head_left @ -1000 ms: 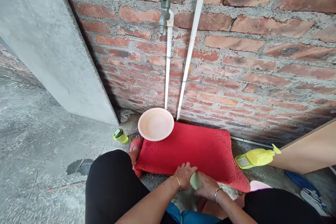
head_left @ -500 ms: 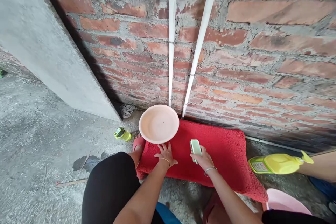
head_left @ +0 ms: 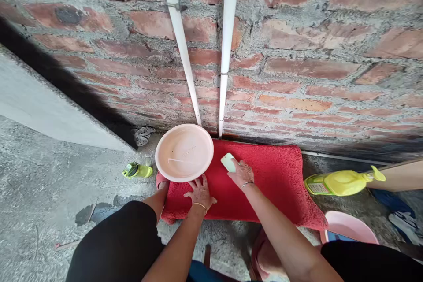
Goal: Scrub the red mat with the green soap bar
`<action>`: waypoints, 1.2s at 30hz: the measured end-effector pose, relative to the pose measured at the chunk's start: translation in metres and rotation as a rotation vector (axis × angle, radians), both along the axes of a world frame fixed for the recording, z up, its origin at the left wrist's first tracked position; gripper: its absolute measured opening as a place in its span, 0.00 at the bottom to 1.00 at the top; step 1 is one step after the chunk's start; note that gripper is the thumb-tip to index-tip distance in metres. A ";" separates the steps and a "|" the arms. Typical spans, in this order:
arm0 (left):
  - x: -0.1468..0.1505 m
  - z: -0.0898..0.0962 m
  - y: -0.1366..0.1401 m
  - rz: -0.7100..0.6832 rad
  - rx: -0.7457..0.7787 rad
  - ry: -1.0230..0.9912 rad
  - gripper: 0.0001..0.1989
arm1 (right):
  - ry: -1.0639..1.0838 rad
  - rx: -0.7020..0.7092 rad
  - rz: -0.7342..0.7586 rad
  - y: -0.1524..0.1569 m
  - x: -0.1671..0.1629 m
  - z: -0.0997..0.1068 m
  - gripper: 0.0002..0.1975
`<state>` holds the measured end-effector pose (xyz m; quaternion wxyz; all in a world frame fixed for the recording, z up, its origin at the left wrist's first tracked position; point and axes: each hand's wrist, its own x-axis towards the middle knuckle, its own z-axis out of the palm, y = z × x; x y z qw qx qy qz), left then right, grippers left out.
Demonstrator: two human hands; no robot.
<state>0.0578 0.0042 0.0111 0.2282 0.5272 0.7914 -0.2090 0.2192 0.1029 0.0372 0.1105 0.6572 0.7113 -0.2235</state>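
A red fleecy mat (head_left: 274,180) is spread in front of me. My left hand (head_left: 200,194) lies flat on its left part with fingers spread, their tips close to a pale pink basin (head_left: 185,152). Some water seems to lie in the basin, which rests on the mat's far left corner. In my right hand (head_left: 242,173) is a pale green scrubbing brush (head_left: 228,162), held against the mat near its middle. The brush's bristles are hidden beneath it.
Beyond the mat rises a brick wall (head_left: 297,66) with two white pipes (head_left: 224,79). A yellow detergent bottle (head_left: 343,183) and a pink tub (head_left: 352,224) are on the right. To the left are a green bottle (head_left: 138,170), a grey rag (head_left: 142,135) and a concrete slab (head_left: 66,110).
My right hand has moved the brush left and farther from me, turning it flat onto the mat. My left hand stays by the basin. The camera view has tilted.
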 end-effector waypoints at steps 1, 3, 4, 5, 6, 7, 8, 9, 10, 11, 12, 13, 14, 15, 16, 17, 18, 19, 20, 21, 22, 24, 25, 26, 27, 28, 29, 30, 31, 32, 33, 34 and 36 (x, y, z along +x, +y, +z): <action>0.000 -0.001 0.000 0.000 -0.002 0.001 0.61 | -0.033 0.009 -0.047 -0.002 0.022 -0.001 0.35; 0.000 -0.003 0.000 0.008 0.003 -0.001 0.61 | -0.094 0.024 -0.169 -0.011 0.076 -0.002 0.35; 0.000 -0.004 -0.001 0.013 0.010 -0.004 0.61 | -0.116 0.026 -0.241 -0.017 0.106 -0.002 0.35; 0.000 -0.005 -0.001 0.019 0.018 -0.007 0.61 | -0.122 0.028 -0.322 -0.025 0.137 -0.001 0.35; 0.000 -0.006 -0.001 0.028 0.021 -0.010 0.61 | -0.113 0.030 -0.408 -0.034 0.167 0.001 0.35; 0.000 -0.006 -0.001 0.037 0.020 -0.013 0.61 | -0.112 0.018 -0.525 -0.043 0.196 0.005 0.36; 0.000 -0.006 0.000 0.045 0.018 -0.017 0.60 | -0.105 -0.004 -0.648 -0.051 0.220 0.009 0.37; 0.000 -0.005 0.000 0.051 0.016 -0.022 0.60 | -0.095 -0.018 -0.747 -0.059 0.240 0.014 0.39; 0.001 -0.005 0.000 0.055 0.014 -0.028 0.60 | -0.078 -0.028 -0.820 -0.066 0.253 0.019 0.40; 0.001 -0.004 0.001 0.057 0.012 -0.035 0.60 | -0.050 -0.028 -0.857 -0.073 0.259 0.024 0.41; 0.000 -0.003 0.001 0.058 0.009 -0.040 0.60 | -0.012 -0.022 -0.859 -0.079 0.258 0.028 0.41; 0.000 -0.002 0.001 0.059 0.004 -0.044 0.61 | 0.029 -0.011 -0.830 -0.084 0.249 0.031 0.41; 0.000 -0.002 0.001 0.059 -0.002 -0.046 0.61 | 0.071 -0.002 -0.785 -0.088 0.235 0.032 0.40; -0.001 -0.002 0.001 0.060 -0.009 -0.048 0.61 | 0.111 0.001 -0.742 -0.093 0.215 0.032 0.39; -0.002 -0.003 0.000 0.059 -0.016 -0.048 0.61 | 0.137 0.004 -0.689 -0.097 0.192 0.032 0.39; -0.003 -0.003 -0.001 0.057 -0.021 -0.048 0.60 | 0.158 0.005 -0.649 -0.101 0.167 0.030 0.38; -0.004 -0.004 -0.002 0.053 -0.029 -0.046 0.60 | 0.178 0.007 -0.615 -0.104 0.141 0.027 0.37; -0.005 -0.005 -0.003 0.045 -0.039 -0.040 0.60 | 0.170 0.017 -0.530 -0.107 0.115 0.024 0.36; -0.006 -0.005 -0.005 0.035 -0.050 -0.033 0.61 | 0.167 0.023 -0.421 -0.109 0.090 0.022 0.35; -0.007 -0.006 -0.006 0.023 -0.059 -0.027 0.63 | 0.166 0.012 -0.315 -0.110 0.068 0.019 0.34; -0.007 -0.006 -0.008 0.010 -0.061 -0.021 0.64 | 0.161 0.007 -0.223 -0.110 0.048 0.017 0.34; -0.008 -0.008 -0.010 -0.011 -0.043 -0.017 0.65 | 0.160 0.008 -0.074 -0.107 0.019 0.013 0.34; -0.009 -0.008 -0.011 -0.019 -0.024 -0.019 0.64 | 0.157 0.005 -0.022 -0.104 0.009 0.011 0.34; -0.009 -0.009 -0.012 -0.026 -0.004 -0.021 0.63 | 0.155 0.002 0.016 -0.100 0.003 0.009 0.34; -0.009 -0.011 -0.012 -0.030 0.013 -0.024 0.62 | 0.149 -0.002 0.043 -0.096 0.000 0.007 0.34; -0.010 -0.012 -0.012 -0.030 0.019 -0.025 0.62 | 0.140 -0.008 0.062 -0.092 0.000 0.005 0.34; -0.010 -0.013 -0.012 -0.026 0.017 -0.027 0.62 | 0.128 -0.011 0.075 -0.089 0.003 0.002 0.34; -0.010 -0.014 -0.011 -0.020 0.010 -0.028 0.62 | 0.111 -0.009 0.086 -0.086 0.010 -0.001 0.34; -0.009 -0.015 -0.010 -0.013 0.000 -0.029 0.63 | 0.090 -0.001 0.094 -0.083 0.020 -0.003 0.34; -0.009 -0.015 -0.010 -0.005 -0.011 -0.031 0.64 | 0.064 0.011 0.094 -0.082 0.033 -0.005 0.33; -0.009 -0.015 -0.009 0.002 -0.022 -0.034 0.64 | 0.033 0.023 0.083 -0.081 0.049 -0.005 0.33; -0.008 -0.014 -0.008 0.006 -0.028 -0.038 0.64 | 0.000 0.039 0.056 -0.082 0.068 -0.005 0.32; -0.008 -0.010 -0.007 0.011 -0.043 -0.046 0.63 | -0.069 0.053 -0.062 -0.084 0.113 -0.002 0.32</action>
